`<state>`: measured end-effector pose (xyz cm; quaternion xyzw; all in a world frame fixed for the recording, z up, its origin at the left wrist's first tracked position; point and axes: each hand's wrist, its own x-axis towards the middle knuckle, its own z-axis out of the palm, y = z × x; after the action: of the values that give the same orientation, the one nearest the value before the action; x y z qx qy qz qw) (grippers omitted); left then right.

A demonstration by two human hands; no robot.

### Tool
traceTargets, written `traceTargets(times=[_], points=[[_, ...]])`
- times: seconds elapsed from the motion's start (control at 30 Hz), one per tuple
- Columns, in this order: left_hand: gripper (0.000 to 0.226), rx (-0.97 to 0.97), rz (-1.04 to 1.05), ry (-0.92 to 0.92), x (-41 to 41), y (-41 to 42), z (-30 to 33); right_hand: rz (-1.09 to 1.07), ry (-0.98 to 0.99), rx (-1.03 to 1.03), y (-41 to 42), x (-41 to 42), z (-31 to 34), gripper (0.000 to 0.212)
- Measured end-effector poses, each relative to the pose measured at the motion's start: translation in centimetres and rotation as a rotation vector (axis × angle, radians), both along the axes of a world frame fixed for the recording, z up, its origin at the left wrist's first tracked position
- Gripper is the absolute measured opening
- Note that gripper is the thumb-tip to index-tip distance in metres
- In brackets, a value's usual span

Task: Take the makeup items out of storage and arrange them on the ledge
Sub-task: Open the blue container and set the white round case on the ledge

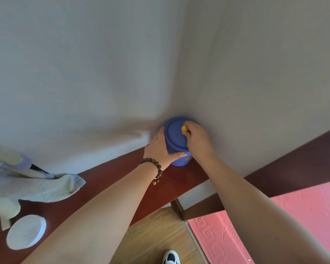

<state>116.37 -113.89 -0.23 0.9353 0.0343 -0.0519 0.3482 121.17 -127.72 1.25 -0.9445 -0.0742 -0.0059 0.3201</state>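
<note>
Progress: early, by judgement. No makeup items visible outside storage; none arranged on ledge [107, 180] yet. Lid [176, 134] on blue jar [179, 149], not yet lifted. Opening step apparently in hand; removal and arranging all left to do. Jar contents hidden, so item total unknown.

Location of task's thing: blue jar upright at far end of dark red-brown ledge, tucked into wall corner, touching or just beside both walls.

Count, largest to smallest:
- Walls: 2, meeting at corner behind jar.
- Ledge: 1, running along wall.
- Pink mat [274, 231]: 1, lower right, on floor.
- Pale cloth [32, 185]: 1 bundle, draped on ledge at left, well apart from jar.
- Blue jar: 1, with 1 lid and 1 yellow knob [184, 128].
- White round dish [26, 232]: 1, on ledge near bottom left, just below cloth.
- Shoe [171, 257]: 1 visible, on wood floor, bottom edge.
- Bead bracelet [153, 166]: 1, on left wrist.
- Hands: 2.

Grip state:
- Left hand [158, 149]: wrapped on jar's side, thumb across front, steadying.
- Right hand [197, 139]: fingertips pinched on yellow knob atop lid.

Small yellow mark low on jar front; too small to identify.
</note>
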Motion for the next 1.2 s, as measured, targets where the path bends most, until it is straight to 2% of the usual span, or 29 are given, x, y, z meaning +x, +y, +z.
traceTargets(times=[0.13, 0.33, 0.57, 0.73, 1.03, 1.2], points=[[0.109, 0.096, -0.02, -0.019, -0.5, 0.1, 0.6, 0.008, 0.056, 0.011, 0.1, -0.6, 0.8, 0.043], [0.077, 0.267, 0.033, -0.189, -2.8, 1.9, 1.9, 0.042, -0.033, 0.021, 0.0, -4.0, 3.1, 0.048], [0.071, 0.402, 0.202, -0.211, -8.6, 5.0, 2.1, 0.224, -0.106, -0.044, 1.6, -8.6, 2.7, 0.047], [0.07, 0.446, 0.43, -0.146, -14.6, 7.3, 1.5, 0.356, -0.078, 0.046, 5.8, -12.0, 0.5, 0.04], [0.066, 0.474, 0.814, 0.076, -30.4, 12.1, -1.1, 0.789, 0.026, 0.029, 15.2, -22.0, -2.9, 0.041], [0.068, 0.462, 0.941, 0.178, -38.3, 13.6, -1.9, 0.931, 0.049, -0.01, 18.3, -27.6, -3.6, 0.043]])
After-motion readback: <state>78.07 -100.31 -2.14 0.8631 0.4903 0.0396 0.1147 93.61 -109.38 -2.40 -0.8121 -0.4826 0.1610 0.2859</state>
